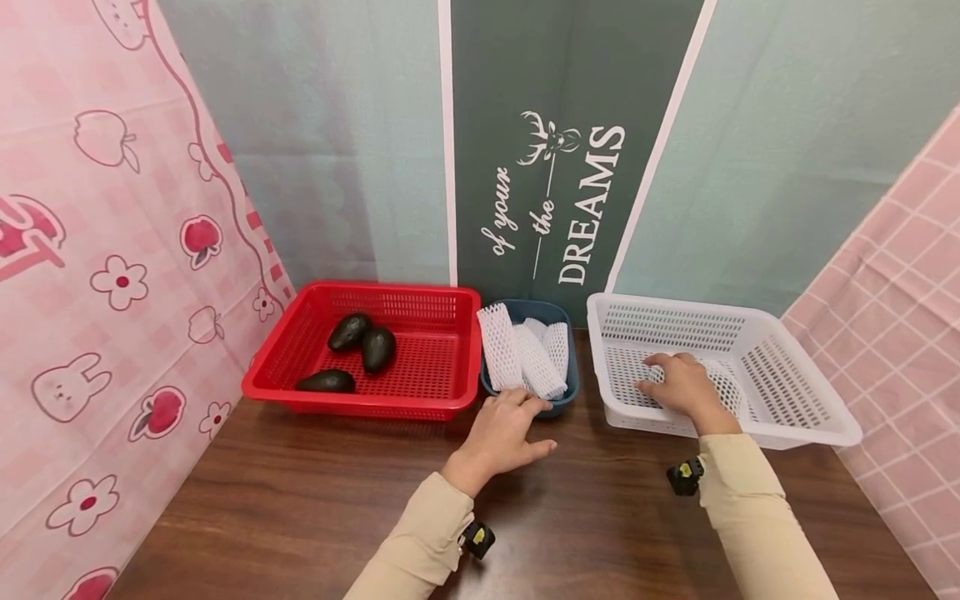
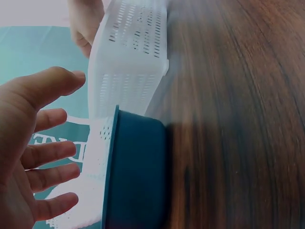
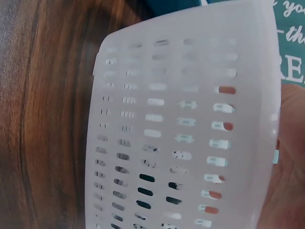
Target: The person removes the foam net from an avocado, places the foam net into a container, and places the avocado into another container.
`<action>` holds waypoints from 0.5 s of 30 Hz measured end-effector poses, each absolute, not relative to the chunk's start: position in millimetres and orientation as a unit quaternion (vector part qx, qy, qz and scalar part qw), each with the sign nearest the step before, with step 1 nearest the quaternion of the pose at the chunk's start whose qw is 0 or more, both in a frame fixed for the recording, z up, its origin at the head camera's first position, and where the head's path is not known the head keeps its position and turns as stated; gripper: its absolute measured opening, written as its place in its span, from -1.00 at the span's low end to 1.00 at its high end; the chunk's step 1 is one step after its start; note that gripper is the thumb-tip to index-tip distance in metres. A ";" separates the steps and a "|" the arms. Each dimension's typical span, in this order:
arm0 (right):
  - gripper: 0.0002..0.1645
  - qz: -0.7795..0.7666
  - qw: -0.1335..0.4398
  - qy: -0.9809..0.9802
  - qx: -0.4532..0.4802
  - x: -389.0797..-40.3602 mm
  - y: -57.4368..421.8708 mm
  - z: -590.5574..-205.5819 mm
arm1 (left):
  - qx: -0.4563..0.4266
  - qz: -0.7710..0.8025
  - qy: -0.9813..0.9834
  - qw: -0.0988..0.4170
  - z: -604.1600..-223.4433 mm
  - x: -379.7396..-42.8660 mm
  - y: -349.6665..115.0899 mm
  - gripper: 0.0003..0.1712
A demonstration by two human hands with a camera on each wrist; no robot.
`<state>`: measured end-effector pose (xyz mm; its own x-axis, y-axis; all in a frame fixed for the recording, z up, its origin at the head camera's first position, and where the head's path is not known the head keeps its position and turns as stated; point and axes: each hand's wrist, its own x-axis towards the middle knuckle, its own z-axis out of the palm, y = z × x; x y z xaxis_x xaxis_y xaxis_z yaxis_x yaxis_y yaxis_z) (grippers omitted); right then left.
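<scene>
My left hand (image 1: 501,435) is at the near rim of a small blue bin (image 1: 573,367), fingers spread and thumb apart, with nothing in it. White foam net sleeves (image 1: 536,360) fill that bin, one leaning over its left rim. My right hand (image 1: 684,385) reaches down into a white perforated basket (image 1: 817,379), its fingers loosely bent and apart. Beside and partly behind it lies a white foam net (image 1: 726,388) with something dark showing through its mesh. In the right wrist view the basket wall hides most of that hand.
A red perforated basket (image 1: 435,400) with three dark avocados (image 1: 378,348) stands on the left. All the containers line the back of a brown wooden table (image 1: 592,517). Printed cloths (image 1: 375,150) hang behind and at both sides.
</scene>
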<state>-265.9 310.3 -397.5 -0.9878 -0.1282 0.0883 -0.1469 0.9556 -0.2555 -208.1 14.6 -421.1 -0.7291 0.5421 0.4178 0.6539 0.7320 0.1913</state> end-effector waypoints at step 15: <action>-0.39 0.131 -0.025 -0.991 0.010 -277.0 327.5 -407.9 | -0.332 -0.154 -0.920 0.139 -434.7 -209.0 27.9 -0.48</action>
